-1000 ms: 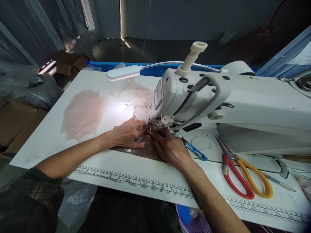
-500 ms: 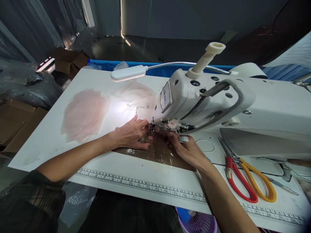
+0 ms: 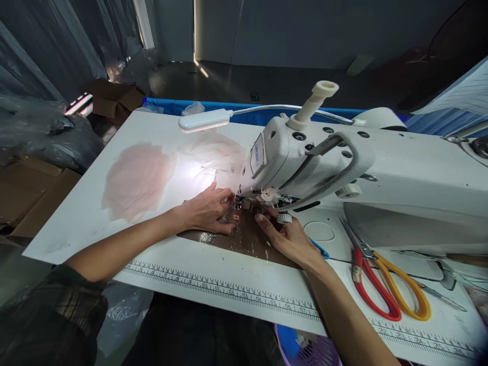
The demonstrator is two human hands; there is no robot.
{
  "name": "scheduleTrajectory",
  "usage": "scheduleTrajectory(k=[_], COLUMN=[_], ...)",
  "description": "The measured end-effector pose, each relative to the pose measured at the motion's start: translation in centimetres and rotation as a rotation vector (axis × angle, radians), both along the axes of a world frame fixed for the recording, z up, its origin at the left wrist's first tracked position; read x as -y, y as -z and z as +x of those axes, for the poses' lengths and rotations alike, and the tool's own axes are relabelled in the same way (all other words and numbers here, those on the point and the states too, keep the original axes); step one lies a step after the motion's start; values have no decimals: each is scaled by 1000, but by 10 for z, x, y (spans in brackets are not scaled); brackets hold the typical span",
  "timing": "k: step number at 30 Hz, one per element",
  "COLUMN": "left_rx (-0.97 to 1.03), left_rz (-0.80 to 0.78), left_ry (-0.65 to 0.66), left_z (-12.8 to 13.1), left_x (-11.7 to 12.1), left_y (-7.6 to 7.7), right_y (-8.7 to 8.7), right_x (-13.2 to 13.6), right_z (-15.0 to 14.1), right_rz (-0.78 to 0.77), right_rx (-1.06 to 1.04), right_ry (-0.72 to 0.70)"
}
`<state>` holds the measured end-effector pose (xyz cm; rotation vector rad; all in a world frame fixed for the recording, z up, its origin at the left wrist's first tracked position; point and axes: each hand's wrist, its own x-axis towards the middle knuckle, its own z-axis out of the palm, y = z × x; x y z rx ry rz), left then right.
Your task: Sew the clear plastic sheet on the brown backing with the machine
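Under the needle area of the white sewing machine [image 3: 274,152], a brown, shiny plate [image 3: 244,239] lies on the table. My left hand [image 3: 208,209] rests palm down left of the presser foot [image 3: 238,202], thumb spread from the fingers, fingertips close to the foot. Just right of the foot is my right hand [image 3: 285,235], its thumb and fingers drawn together; whatever they pinch is hidden. Beyond my left hand, sheer pale fabric [image 3: 213,147] spreads in bright lamp light. A round stack of pink sheer fabric pieces [image 3: 137,180] lies farther left.
Scissors with red and yellow handles [image 3: 375,279] lie at the right, beside a small pointed tool [image 3: 444,297]. A lamp [image 3: 206,120] hangs over the fabric. A ruler strip [image 3: 229,295] lines the front edge, with a purple basket [image 3: 305,348] below. Cardboard boxes [image 3: 32,195] stand left.
The view has shifted slightly. My right hand's fingers have moved a little beside the presser foot, and a blue item by its wrist shows more. My left hand stays in place.
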<state>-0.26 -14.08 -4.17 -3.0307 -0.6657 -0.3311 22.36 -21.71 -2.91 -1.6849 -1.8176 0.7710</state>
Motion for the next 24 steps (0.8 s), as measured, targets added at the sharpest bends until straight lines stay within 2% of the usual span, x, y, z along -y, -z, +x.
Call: scheduleTrajectory(k=[4, 11, 18, 24], left_rx=[49, 150, 186, 210], left_rz=[-41, -95, -120, -116], left_ry=[16, 39, 30, 23], left_z=[-3, -11, -11, -10], left_x=[-5, -15, -14, -13], left_y=[-1, 4, 9, 9], right_y=[1, 9, 20, 23], right_x=[-2, -6, -6, -7], right_z=[-2, 0, 5, 8], right_rz=[-64, 49, 76, 64], right_rx=[-38, 17, 4, -26], right_ry=[34, 58, 24, 49])
